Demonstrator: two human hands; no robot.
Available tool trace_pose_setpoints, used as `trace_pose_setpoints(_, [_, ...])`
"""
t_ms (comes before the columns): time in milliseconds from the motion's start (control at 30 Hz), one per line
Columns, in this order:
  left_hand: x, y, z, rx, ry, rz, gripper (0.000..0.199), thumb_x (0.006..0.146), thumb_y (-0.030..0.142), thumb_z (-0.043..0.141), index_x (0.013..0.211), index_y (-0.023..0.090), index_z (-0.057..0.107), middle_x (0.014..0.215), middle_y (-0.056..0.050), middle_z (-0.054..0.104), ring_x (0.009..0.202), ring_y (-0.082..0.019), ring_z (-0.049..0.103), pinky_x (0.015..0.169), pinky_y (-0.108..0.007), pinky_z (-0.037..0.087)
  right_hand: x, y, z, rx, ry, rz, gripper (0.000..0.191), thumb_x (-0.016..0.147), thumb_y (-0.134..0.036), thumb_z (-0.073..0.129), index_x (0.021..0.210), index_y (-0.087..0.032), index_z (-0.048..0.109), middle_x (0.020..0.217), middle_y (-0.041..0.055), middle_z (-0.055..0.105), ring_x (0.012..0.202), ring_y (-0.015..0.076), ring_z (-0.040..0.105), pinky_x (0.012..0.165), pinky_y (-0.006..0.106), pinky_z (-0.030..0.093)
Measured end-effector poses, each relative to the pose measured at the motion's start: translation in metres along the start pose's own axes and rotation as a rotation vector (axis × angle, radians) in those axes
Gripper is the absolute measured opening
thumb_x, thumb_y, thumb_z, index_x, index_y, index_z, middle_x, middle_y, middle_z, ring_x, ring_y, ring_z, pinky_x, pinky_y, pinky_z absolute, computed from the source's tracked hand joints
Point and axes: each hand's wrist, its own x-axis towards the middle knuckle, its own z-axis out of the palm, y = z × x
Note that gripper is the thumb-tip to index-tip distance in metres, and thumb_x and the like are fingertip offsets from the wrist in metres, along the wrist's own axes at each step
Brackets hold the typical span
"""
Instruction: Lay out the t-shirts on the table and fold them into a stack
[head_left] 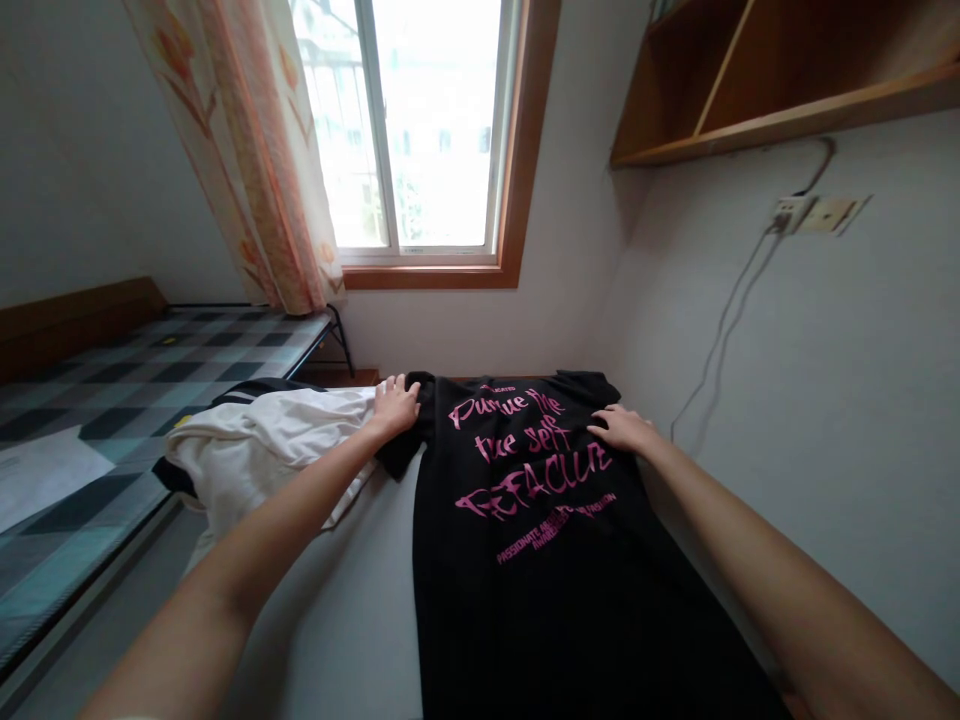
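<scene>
A black T-shirt (480, 590) with pink lettering lies spread out, its collar end toward the window and its hem running out of view near me. My left hand (395, 405) rests on the sleeve at the left, fingers apart and slightly bent; its thumb is hard to make out. Part of that sleeve hangs in a dark fold below the hand. On the right edge, just under the other sleeve, my right hand (624, 428) lies with its fingers spread on the cloth. Beside my left forearm is a heap of white clothing (262, 445) with some dark fabric under it.
The shirt lies on a pale surface (352, 610). At left stands a bed with a checked cover (225, 345) and a white sheet of paper (49, 475). A curtain (262, 150) hangs by the window. A wooden shelf (735, 130) and a socket with cables (791, 212) are on the right wall.
</scene>
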Motion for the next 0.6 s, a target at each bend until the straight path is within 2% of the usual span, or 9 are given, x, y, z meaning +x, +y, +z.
trace_pose_setpoints(67, [-0.002, -0.008, -0.009, -0.002, -0.005, -0.135, 0.055, 0.086, 0.039, 0.052, 0.136, 0.016, 0.047, 0.138, -0.022, 0.050, 0.127, -0.036, 0.046, 0.098, -0.046, 0.039, -0.006, -0.003, 0.005, -0.022, 0.091, 0.057, 0.050, 0.090, -0.049, 0.044, 0.133, -0.027, 0.057, 0.140, 0.0140, 0.046, 0.121, 0.0352, 0.048, 0.097, 0.052, 0.039])
trace_pose_setpoints(133, [-0.002, -0.015, -0.016, -0.047, -0.084, -0.181, 0.059, 0.082, 0.040, 0.057, 0.133, 0.013, 0.048, 0.128, -0.022, 0.058, 0.121, -0.037, 0.051, 0.094, -0.046, 0.042, -0.013, -0.010, 0.013, -0.031, 0.167, 0.102, 0.047, 0.092, -0.044, 0.042, 0.131, -0.025, 0.058, 0.132, 0.0156, 0.050, 0.116, 0.0340, 0.051, 0.095, 0.050, 0.039])
trace_pose_setpoints(200, [-0.003, -0.021, -0.019, -0.106, -0.132, -0.147, 0.056, 0.078, 0.034, 0.060, 0.130, 0.013, 0.050, 0.121, -0.021, 0.063, 0.119, -0.037, 0.053, 0.094, -0.047, 0.042, -0.019, -0.019, 0.023, -0.027, 0.248, 0.124, 0.044, 0.094, -0.037, 0.036, 0.128, -0.023, 0.060, 0.127, 0.0160, 0.053, 0.111, 0.0328, 0.052, 0.092, 0.048, 0.040])
trace_pose_setpoints(267, [-0.002, -0.023, -0.021, -0.150, -0.126, -0.101, 0.050, 0.076, 0.024, 0.059, 0.125, 0.016, 0.055, 0.118, -0.018, 0.066, 0.117, -0.035, 0.055, 0.094, -0.047, 0.042, -0.023, -0.025, 0.032, -0.016, 0.328, 0.139, 0.044, 0.094, -0.031, 0.033, 0.127, -0.023, 0.062, 0.125, 0.0158, 0.054, 0.109, 0.0325, 0.051, 0.089, 0.046, 0.040])
trace_pose_setpoints(367, [0.005, -0.025, -0.028, -0.187, -0.102, -0.056, 0.038, 0.078, 0.019, 0.054, 0.115, 0.023, 0.064, 0.119, -0.012, 0.066, 0.113, -0.030, 0.059, 0.092, -0.039, 0.044, -0.025, -0.028, 0.040, 0.019, 0.387, 0.171, 0.045, 0.093, -0.028, 0.033, 0.127, -0.025, 0.062, 0.126, 0.0146, 0.054, 0.108, 0.0325, 0.049, 0.086, 0.045, 0.041])
trace_pose_setpoints(433, [0.014, -0.031, -0.040, -0.202, -0.006, -0.073, 0.034, 0.083, 0.018, 0.048, 0.110, 0.024, 0.067, 0.121, -0.010, 0.063, 0.108, -0.027, 0.061, 0.088, -0.035, 0.046, -0.025, -0.028, 0.041, 0.051, 0.382, 0.188, 0.045, 0.093, -0.028, 0.034, 0.127, -0.026, 0.063, 0.127, 0.0135, 0.054, 0.108, 0.0321, 0.048, 0.086, 0.044, 0.041])
trace_pose_setpoints(533, [0.030, -0.052, -0.061, -0.193, 0.255, -0.200, 0.039, 0.088, 0.013, 0.038, 0.113, 0.021, 0.066, 0.121, -0.014, 0.059, 0.102, -0.027, 0.063, 0.087, -0.035, 0.047, -0.026, -0.027, 0.041, 0.077, 0.375, 0.194, 0.046, 0.093, -0.029, 0.034, 0.127, -0.026, 0.064, 0.127, 0.0130, 0.054, 0.108, 0.0318, 0.048, 0.086, 0.043, 0.041])
trace_pose_setpoints(600, [0.038, -0.070, -0.072, -0.178, 0.312, -0.311, 0.042, 0.089, 0.009, 0.035, 0.118, 0.018, 0.063, 0.123, -0.016, 0.056, 0.101, -0.027, 0.062, 0.087, -0.036, 0.046, -0.027, -0.027, 0.040, 0.084, 0.385, 0.193, 0.046, 0.092, -0.028, 0.034, 0.127, -0.026, 0.064, 0.127, 0.0131, 0.054, 0.108, 0.0318, 0.048, 0.086, 0.042, 0.041])
